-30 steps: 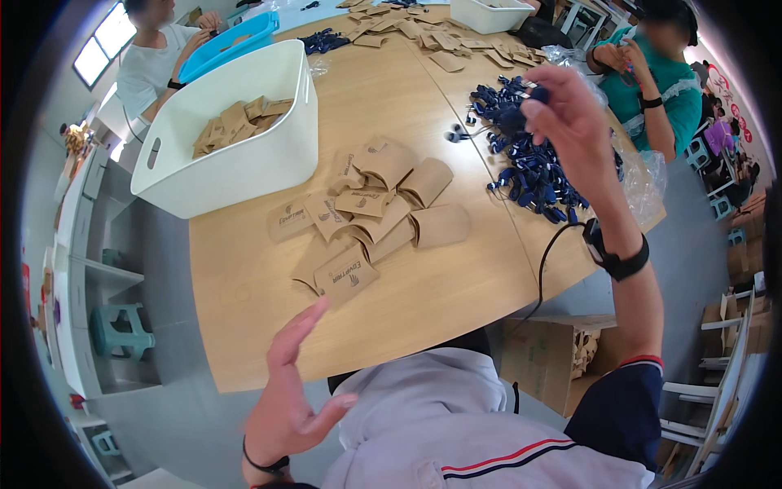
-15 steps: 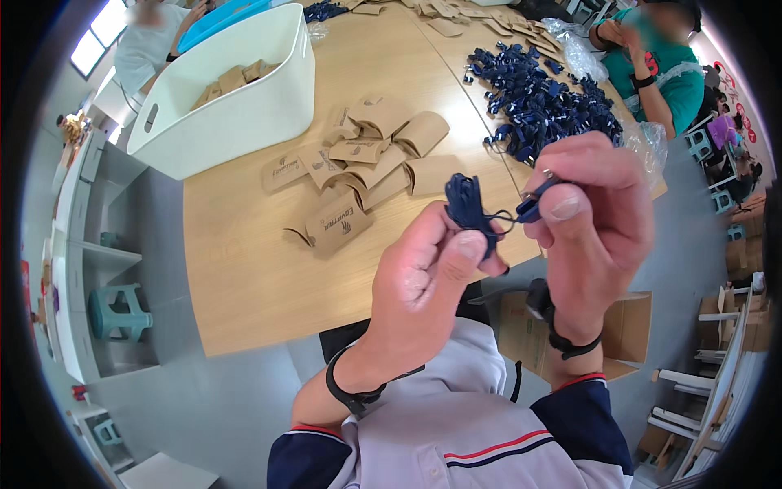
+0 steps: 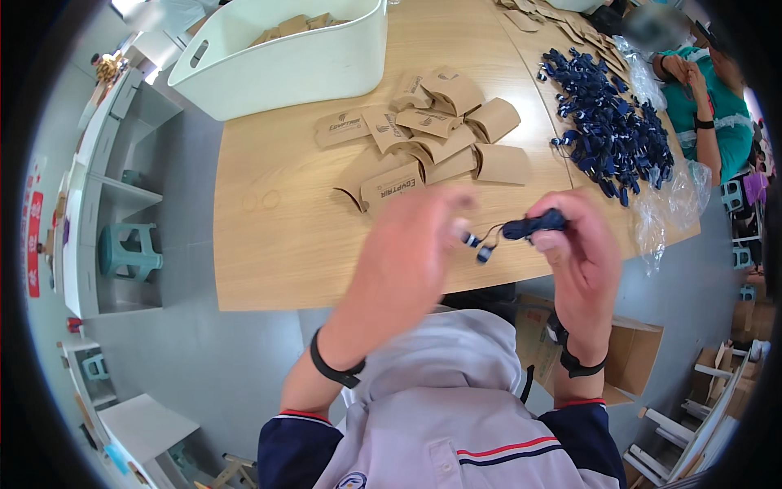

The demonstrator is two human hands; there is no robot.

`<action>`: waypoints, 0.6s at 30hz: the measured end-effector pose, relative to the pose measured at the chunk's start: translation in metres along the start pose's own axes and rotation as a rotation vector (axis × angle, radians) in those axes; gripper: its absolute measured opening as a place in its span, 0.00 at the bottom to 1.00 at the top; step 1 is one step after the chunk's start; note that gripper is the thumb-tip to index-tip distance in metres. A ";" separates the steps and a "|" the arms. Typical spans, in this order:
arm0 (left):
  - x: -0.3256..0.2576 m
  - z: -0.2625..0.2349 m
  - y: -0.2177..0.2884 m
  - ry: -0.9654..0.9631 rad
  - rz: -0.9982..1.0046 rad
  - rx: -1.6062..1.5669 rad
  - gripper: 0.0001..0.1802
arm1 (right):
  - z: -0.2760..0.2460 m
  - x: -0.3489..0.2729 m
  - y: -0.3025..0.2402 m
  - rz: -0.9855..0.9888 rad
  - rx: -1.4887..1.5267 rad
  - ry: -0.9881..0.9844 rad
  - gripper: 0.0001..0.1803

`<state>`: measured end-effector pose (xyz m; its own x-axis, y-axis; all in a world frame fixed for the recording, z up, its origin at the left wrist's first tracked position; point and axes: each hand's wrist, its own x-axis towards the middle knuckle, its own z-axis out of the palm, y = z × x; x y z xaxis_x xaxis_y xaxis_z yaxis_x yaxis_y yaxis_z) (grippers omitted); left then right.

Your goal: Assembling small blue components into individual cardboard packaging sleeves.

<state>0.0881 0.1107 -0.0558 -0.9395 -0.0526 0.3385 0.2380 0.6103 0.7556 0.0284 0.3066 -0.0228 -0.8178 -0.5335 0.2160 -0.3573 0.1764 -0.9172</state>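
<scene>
R hand point(image 3: 585, 253) pinches cord bundle point(image 3: 525, 227) nr front edge of desk point(image 3: 277, 261), long axis ~L-R; L hand point(image 3: 411, 248) by loose ends point(image 3: 485, 254), grip unclear.

A slim navy cord bundle point(image 3: 533, 225), its strands gathered tightly into a compact hank, is sitting between the thumb and fingers of the right hand point(image 3: 562, 226) above the wooden table point(image 3: 269, 277). The bundle is lying nearly level, its right end tilting slightly upward. From its left end, thin dark leads point(image 3: 494, 233) are curling loose, ending in two small navy end pieces point(image 3: 485, 253) marked with pale bands. One is dangling lowest; the other is hanging just beside the blurred left hand point(image 3: 415, 244), contact unclear.
</scene>
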 end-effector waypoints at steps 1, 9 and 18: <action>-0.004 -0.003 -0.011 0.005 -0.005 0.001 0.12 | -0.001 0.000 -0.001 -0.124 -0.169 0.072 0.11; -0.033 -0.008 -0.033 -0.365 0.059 0.561 0.25 | -0.011 0.004 -0.009 -0.482 -0.444 0.176 0.15; -0.020 -0.003 -0.037 -0.477 0.151 0.896 0.20 | -0.003 0.005 -0.014 -0.490 -0.087 0.379 0.19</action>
<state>0.0992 0.0872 -0.0887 -0.9616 0.2741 -0.0104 0.2743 0.9608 -0.0393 0.0281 0.3043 -0.0084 -0.6468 -0.2413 0.7235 -0.7541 0.0607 -0.6540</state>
